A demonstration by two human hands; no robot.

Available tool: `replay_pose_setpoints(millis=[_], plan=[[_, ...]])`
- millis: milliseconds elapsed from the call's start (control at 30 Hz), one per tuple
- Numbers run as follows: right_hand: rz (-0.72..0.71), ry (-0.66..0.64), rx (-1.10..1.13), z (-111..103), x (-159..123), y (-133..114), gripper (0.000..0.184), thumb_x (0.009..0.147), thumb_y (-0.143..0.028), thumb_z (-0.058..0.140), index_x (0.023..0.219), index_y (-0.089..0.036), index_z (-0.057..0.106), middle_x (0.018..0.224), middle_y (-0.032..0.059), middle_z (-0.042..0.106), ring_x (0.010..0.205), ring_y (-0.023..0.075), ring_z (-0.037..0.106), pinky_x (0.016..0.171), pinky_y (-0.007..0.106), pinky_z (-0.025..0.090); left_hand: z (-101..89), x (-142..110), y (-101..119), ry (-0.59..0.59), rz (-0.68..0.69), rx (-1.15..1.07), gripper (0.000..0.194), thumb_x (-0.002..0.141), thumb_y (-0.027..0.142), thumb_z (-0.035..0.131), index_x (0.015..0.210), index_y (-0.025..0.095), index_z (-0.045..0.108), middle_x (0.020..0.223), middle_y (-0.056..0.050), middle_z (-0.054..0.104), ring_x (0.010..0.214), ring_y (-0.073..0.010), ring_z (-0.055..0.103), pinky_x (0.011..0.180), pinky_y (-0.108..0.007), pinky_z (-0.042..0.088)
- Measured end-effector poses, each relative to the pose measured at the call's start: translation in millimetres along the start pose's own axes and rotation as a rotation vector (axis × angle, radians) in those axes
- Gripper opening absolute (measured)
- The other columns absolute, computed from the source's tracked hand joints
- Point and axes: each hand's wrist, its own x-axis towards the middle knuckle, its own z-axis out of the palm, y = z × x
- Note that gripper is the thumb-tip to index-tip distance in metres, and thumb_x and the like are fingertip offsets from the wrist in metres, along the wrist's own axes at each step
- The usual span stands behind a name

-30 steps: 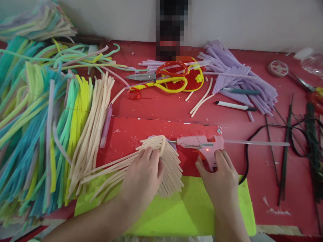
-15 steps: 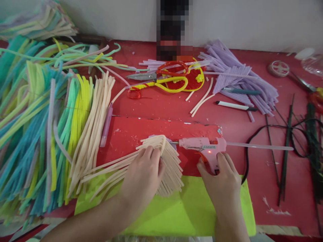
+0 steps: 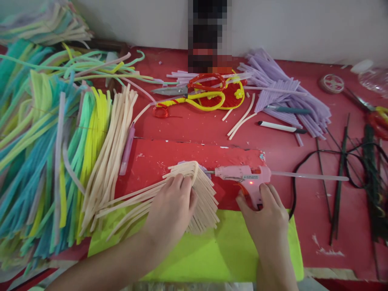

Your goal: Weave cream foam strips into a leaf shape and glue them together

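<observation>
- Firstly, a small label [image 3: 251, 176] can be seen on the side of the pink glue gun [image 3: 232, 172], right of the centre of the frame; its print is too small to be read.
- Just below this label, a red light [image 3: 251, 183] is shining.
- At the top centre, a patch of coarse squares [image 3: 209, 32] covers what is there, so it cannot be told.
- In the upper right, a clear bottle [image 3: 376, 81] is cut by the frame edge.
- The black cord [image 3: 293, 194] goes down behind the right hand [image 3: 268, 212]; its end is hidden.
- The cream strips [image 3: 206, 202] lie at the lower centre, spread like a fan, partly over the green mat [image 3: 227, 250]; a purple piece [image 3: 206, 165] shows only a little behind their top.
- The left hand [image 3: 172, 202] comes from the lower left, back upward, with fingers bent and closed upon the cream strips, thumb at their right side.
- The right hand comes from the lower right and grips the handle of the glue gun, thumb near the orange trigger [image 3: 241, 187].
- The nozzle [image 3: 209, 172] points left, close to the strips' upper part; whether it touches, I cannot tell.
</observation>
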Motion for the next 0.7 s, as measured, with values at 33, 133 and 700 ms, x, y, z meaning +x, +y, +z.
replay_pose_setpoints(millis=[33,133,700], plan=[[-0.005,-0.002,-0.003,0.2,-0.4,0.4,0.024,0.080,-0.039,0.052,0.068,-0.023,0.040,0.066,-0.0009,0.047,0.053,0.0116,0.042,0.049,0.026,0.034,0.0,0.1,0.2,-0.002,-0.002,0.001,0.012,0.080,0.007,0.048,0.079,0.018,0.053,0.072,-0.002,0.057,0.065,-0.0198,0.060,0.058,-0.031,0.046],[-0.010,-0.005,-0.021,0.4,-1.9,1.8,0.024,0.080,-0.039,0.052,0.068,-0.023,0.038,0.067,-0.0005,0.047,0.055,0.0119,0.043,0.050,0.026,0.034,-0.5,0.3,0.7,-0.007,-0.009,0.002,0.011,0.080,0.008,0.049,0.078,0.018,0.053,0.072,-0.002,0.057,0.065,-0.0194,0.059,0.057,-0.031,0.046],[0.006,0.005,0.001,0.5,-4.9,4.9,0.025,0.080,-0.042,0.051,0.068,-0.023,0.041,0.068,0.0003,0.047,0.056,0.0132,0.043,0.053,0.027,0.036,0.9,0.1,0.0,0.001,0.002,0.007,0.012,0.080,0.008,0.047,0.078,0.017,0.054,0.072,-0.003,0.057,0.067,-0.0204,0.061,0.058,-0.031,0.047]])
